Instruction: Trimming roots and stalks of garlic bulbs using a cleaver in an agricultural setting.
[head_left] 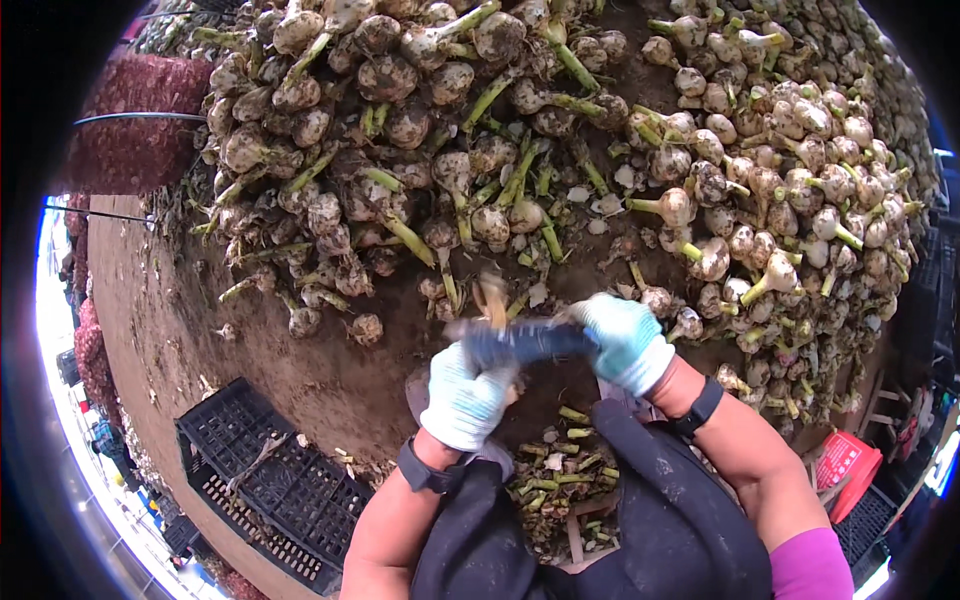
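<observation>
Both my hands wear white and pale blue knit gloves and meet above my lap. A dark blue bar-shaped thing (535, 343), smeared by motion, spans the gap between them. My right hand (630, 342) is closed around its right end. My left hand (465, 392) is closed at its left end; what those fingers hold is hidden. A blurred tan, stalk-like piece (492, 300) sticks up just beyond the bar. Below my hands, cut green garlic stalks (560, 470) lie heaped between my knees.
A big pile of soil-caked garlic with stalks (385, 130) lies ahead and to the left. Trimmed, paler garlic bulbs (790, 180) are heaped at the right. Black plastic crates (270, 480) stand at the lower left, a red bucket (848, 465) at the lower right, full red mesh sacks (140, 120) far left.
</observation>
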